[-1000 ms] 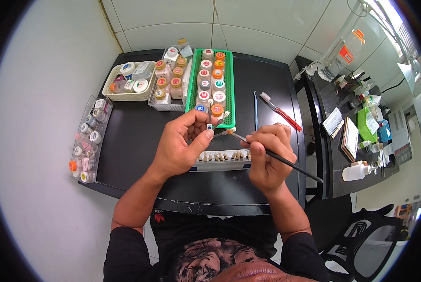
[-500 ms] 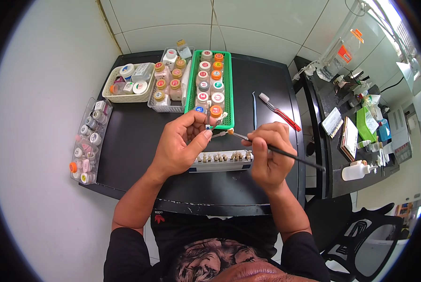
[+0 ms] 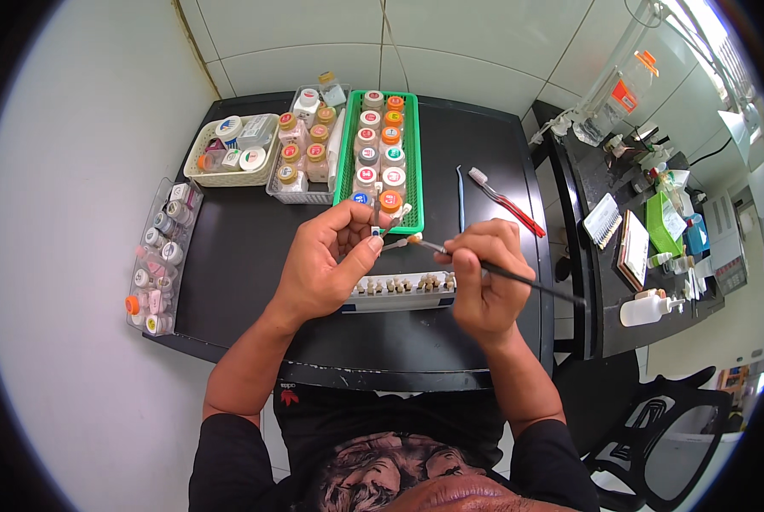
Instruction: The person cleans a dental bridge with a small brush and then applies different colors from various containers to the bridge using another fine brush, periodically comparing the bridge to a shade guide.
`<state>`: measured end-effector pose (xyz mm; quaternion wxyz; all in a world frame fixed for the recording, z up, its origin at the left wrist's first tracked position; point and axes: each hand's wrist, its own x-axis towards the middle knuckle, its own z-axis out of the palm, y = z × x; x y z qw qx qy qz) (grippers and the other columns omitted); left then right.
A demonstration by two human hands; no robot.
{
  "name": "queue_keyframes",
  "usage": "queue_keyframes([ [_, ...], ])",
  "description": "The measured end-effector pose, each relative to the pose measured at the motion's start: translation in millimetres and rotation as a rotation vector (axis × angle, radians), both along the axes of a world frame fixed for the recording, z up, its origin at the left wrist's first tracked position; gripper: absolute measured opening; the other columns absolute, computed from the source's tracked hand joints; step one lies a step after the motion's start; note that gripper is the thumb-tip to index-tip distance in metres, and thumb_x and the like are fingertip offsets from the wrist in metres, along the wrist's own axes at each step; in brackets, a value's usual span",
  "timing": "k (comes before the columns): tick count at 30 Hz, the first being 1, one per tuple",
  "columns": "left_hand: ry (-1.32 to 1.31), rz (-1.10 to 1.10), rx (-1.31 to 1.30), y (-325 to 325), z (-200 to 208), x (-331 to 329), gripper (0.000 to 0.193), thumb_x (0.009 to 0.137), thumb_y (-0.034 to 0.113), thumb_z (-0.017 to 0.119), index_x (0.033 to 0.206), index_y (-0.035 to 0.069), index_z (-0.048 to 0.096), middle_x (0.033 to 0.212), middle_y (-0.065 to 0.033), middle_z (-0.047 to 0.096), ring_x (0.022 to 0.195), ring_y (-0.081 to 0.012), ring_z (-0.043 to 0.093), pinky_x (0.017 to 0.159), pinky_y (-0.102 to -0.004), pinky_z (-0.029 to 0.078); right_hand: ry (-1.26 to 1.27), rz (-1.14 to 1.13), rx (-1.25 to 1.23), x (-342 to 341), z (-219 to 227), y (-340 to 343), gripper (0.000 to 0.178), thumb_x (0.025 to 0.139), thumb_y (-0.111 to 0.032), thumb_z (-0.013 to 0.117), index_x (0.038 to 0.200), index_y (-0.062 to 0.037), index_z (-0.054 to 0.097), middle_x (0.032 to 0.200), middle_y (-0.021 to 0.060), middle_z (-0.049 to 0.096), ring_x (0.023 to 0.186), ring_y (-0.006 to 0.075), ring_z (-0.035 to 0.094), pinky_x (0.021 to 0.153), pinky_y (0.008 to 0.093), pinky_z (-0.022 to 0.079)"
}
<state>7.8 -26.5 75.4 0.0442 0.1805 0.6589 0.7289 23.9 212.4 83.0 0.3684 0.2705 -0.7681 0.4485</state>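
Note:
My left hand [image 3: 320,266] is closed, pinching several tooth-shade tabs [image 3: 377,218] between thumb and fingers. They fan out, with pale tooth-shaped ends pointing away and to the right. In my right hand [image 3: 489,277], gripped like a pen, is a slim dark-handled brush [image 3: 531,283]. Its orange-brown tip is at the end of the tab pointing right; whether they touch I cannot tell. Below the hands lies a white shade-guide holder [image 3: 399,301] with a row of small tabs along its top, its right end partly behind my right hand.
Beyond my hands, a green basket [image 3: 418,162] holds capped bottles. Left of it are a clear bin of jars [image 3: 290,154], a cream basket [image 3: 228,179] and a clear tray of jars [image 3: 164,256]. A blue instrument [image 3: 461,200] and red toothbrush [image 3: 510,205] lie right. A side bench [image 3: 587,273] stands beyond.
My right hand and the brush have shifted slightly left, bringing the brush tip closer to the right-pointing tab. My left hand stays nearly still with the tabs.

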Motion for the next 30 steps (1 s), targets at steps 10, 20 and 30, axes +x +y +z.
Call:
queue_keyframes([
  [10,-0.01,0.004,-0.021,0,3,0,0.023,0.106,0.007,0.069,0.126,-0.004,0.067,0.092,0.0022,0.061,0.079,-0.0032,0.055,0.072,-0.0212,0.046,-0.09,-0.062,-0.151,-2,-9,2,0.009,0.099,-0.008,0.077,0.091,-0.0035,0.077,0.081,0.0055,0.072,0.081,0.0241,0.062,0.082,0.0372,0.045],
  [20,-0.019,-0.001,-0.031,1,4,1,0.023,0.106,0.007,0.068,0.126,-0.003,0.067,0.093,0.0023,0.062,0.08,-0.0027,0.055,0.072,-0.0206,0.045,-0.101,-0.027,-0.163,1,-6,1,0.009,0.101,-0.008,0.076,0.093,-0.0032,0.077,0.082,0.0042,0.075,0.083,0.0233,0.063,0.081,0.0373,0.045],
  [30,-0.007,-0.022,-0.047,1,2,1,0.023,0.106,0.005,0.067,0.127,-0.004,0.067,0.097,0.0027,0.063,0.083,-0.0019,0.054,0.074,-0.0209,0.043,-0.07,-0.046,-0.082,-2,-7,1,0.012,0.102,-0.011,0.077,0.093,-0.0032,0.076,0.081,0.0046,0.076,0.08,0.0232,0.063,0.081,0.0373,0.045],
])
